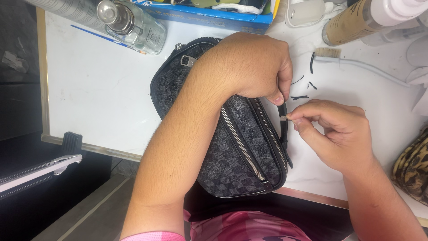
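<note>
Pinching strap (282,117) perhaps, near bag's (232,138) edge.

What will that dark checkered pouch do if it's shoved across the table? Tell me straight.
The checkered pouch looks soft-sided, so it would probably flex and slide flat, not tip or roll. The left hand presses its top, which should resist a push. The thin black strap, pinched near the right hand, looks floppy and would likely trail.

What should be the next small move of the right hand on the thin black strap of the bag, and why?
Probably keep peeling along the strap. The left hand pins it at the top against the checkered bag, the right hand pinches a pale spot on it, and black slivers already lie on the white table.
</note>
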